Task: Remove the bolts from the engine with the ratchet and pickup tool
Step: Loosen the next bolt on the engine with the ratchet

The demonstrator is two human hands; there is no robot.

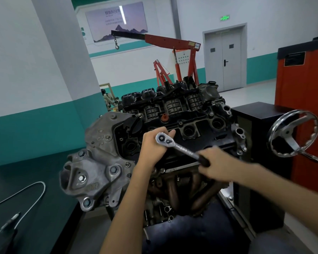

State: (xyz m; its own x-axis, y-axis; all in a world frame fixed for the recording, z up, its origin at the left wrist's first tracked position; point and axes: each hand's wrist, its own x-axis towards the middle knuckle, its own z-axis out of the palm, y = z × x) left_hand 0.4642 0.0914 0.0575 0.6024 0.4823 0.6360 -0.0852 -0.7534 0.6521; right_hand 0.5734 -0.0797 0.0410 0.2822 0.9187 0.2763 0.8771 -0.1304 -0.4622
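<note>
Left hand [152,150] cups the head of the chrome, black-gripped ratchet [182,149] atop the grey-and-black engine [173,107], apparently steadying it on a hidden bolt, right hand [216,163] gripping its handle toward 4 o'clock for leverage; the flexible silver pickup tool [10,221] lies at 8 o'clock on the dark bench [44,167].

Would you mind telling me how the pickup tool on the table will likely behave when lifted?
The pickup tool would probably flop and sag, since its thin shaft lies in a loose curve. It is likely light, being so slender.
</note>
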